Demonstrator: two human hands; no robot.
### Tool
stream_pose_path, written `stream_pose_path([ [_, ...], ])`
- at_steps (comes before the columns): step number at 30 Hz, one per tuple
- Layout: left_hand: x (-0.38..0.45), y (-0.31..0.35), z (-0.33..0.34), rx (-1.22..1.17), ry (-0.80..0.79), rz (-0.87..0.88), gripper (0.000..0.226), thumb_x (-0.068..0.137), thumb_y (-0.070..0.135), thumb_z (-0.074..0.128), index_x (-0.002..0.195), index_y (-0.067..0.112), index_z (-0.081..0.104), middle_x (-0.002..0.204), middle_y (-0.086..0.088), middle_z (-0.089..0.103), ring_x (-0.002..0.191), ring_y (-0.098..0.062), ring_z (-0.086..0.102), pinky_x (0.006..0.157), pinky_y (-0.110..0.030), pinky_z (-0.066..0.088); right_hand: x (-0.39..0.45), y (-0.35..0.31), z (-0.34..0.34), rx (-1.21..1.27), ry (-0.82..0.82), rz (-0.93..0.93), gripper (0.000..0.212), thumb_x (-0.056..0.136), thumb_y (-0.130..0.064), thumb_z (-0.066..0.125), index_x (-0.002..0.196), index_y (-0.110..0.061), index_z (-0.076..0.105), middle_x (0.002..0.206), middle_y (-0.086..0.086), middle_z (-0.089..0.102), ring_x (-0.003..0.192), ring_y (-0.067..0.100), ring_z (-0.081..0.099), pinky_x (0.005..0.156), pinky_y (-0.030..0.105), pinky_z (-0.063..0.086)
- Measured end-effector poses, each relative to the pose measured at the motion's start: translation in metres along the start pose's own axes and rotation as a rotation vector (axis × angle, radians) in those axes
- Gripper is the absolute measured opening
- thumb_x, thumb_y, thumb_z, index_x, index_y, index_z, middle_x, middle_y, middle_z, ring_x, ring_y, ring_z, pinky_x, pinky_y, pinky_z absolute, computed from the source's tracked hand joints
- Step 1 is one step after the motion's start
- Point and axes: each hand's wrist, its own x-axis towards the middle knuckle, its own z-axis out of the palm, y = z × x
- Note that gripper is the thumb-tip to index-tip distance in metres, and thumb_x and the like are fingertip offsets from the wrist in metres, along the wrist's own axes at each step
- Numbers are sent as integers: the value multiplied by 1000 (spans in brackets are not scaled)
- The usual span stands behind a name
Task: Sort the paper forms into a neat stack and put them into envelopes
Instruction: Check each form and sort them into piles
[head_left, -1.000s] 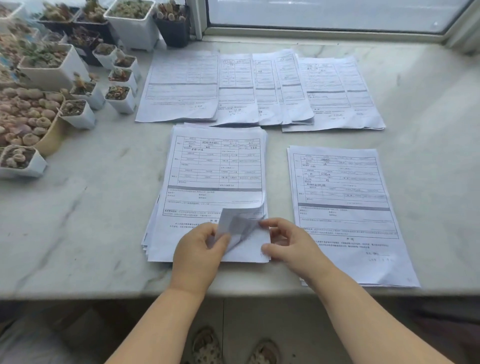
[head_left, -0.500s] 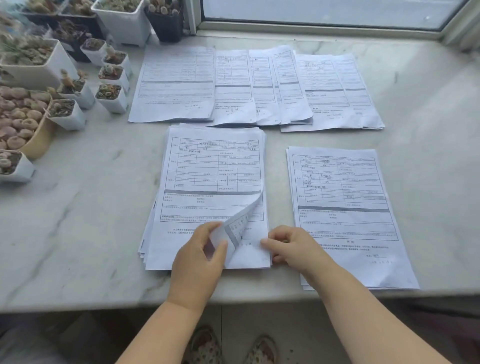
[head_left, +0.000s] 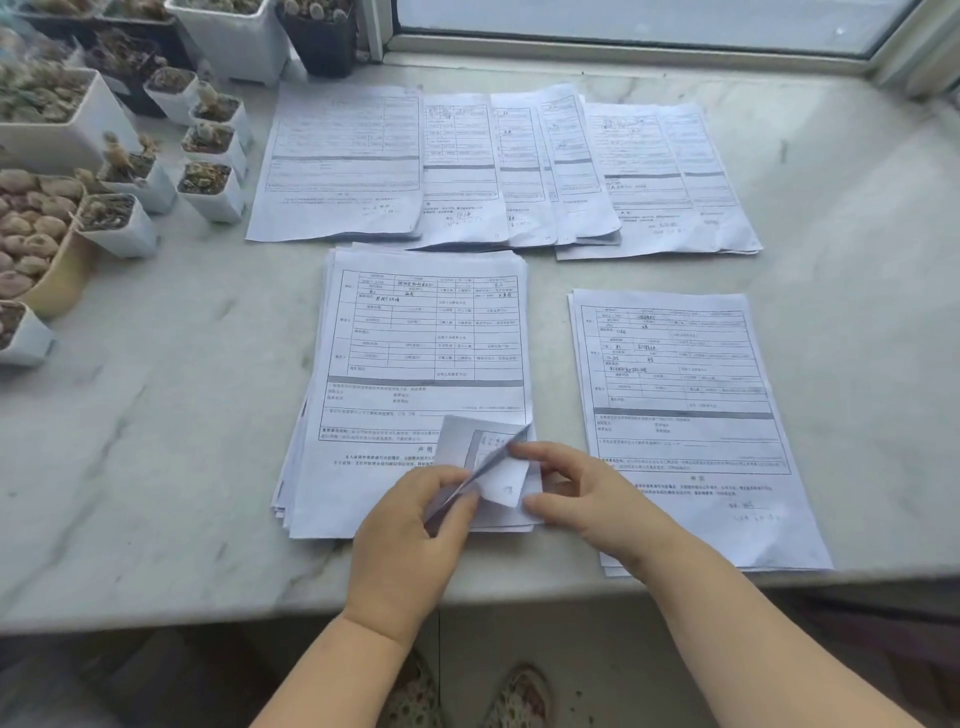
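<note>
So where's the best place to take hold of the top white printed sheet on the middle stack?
Probably at the top white printed sheet's curled-up near right corner, coming from the near edge. That corner is peeled off the middle stack, where the left hand pinches it; the rest lies flat.
</note>
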Motion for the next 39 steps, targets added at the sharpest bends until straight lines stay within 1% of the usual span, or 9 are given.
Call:
stream_pose_path([
  [7,0,-1,3,3,-51,5,12,71,43,53,79,43,62,88,17,61,88,0,58,75,-6,38,4,3,8,14,71,-44,33,83,-1,60,94,-30,70,88,22,62,73,22,56,69,39,49],
  [13,-4,-5,5,57,-33,18,10,74,34,57,81,38,61,83,19,60,84,3,56,73,-7,38,2,13,19,-229,362,-102,34,76,-9,68,91,-33,50,95,-4,59,61,9,49,61,23,43],
  [15,-5,-3,5,25,8,-42,16,78,28,56,83,42,51,82,18,60,79,2,55,68,-11,38,-3,10,22,-302,486,-164,22,76,-19,69,81,-31,52,84,-9,55,59,4,44,59,20,36],
  [16,-4,-2,5,16,33,-63,18,82,27,56,85,42,47,81,18,59,77,-2,54,67,-16,39,-4,6,23,-313,486,-163,16,81,-23,68,73,-28,55,75,-9,55,57,4,43,57,19,34],
  [19,1,-2,5,11,64,-110,28,89,16,60,93,35,41,82,15,61,78,-15,60,67,-30,41,-4,-11,19,-172,321,3,46,93,-32,59,48,-21,57,58,-6,55,45,1,41,55,22,31],
  [23,3,-1,4,-6,65,-142,35,87,11,62,93,32,35,72,12,63,70,-19,59,61,-30,34,3,-29,8,-158,141,181,24,84,-20,70,64,-13,59,62,0,51,46,6,34,54,24,24],
  [31,2,-4,-4,-29,-1,-48,9,80,36,53,89,38,51,83,18,61,75,-4,58,68,-22,44,19,-40,21,-312,235,124,44,85,-30,71,56,-19,41,51,-5,37,46,11,31,48,24,25],
  [34,2,-8,-6,-6,-20,-26,23,73,56,54,89,39,57,90,24,63,79,-1,60,72,-16,45,20,-40,21,-310,243,118,39,86,-31,71,59,-17,46,51,-5,40,48,11,34,50,25,27],
  [39,2,-8,-9,-22,-32,-30,15,75,53,58,73,38,59,81,23,64,79,0,59,67,-10,41,14,-35,20,-314,245,120,45,87,-31,70,54,-19,40,49,-7,32,45,10,27,48,24,21],
])
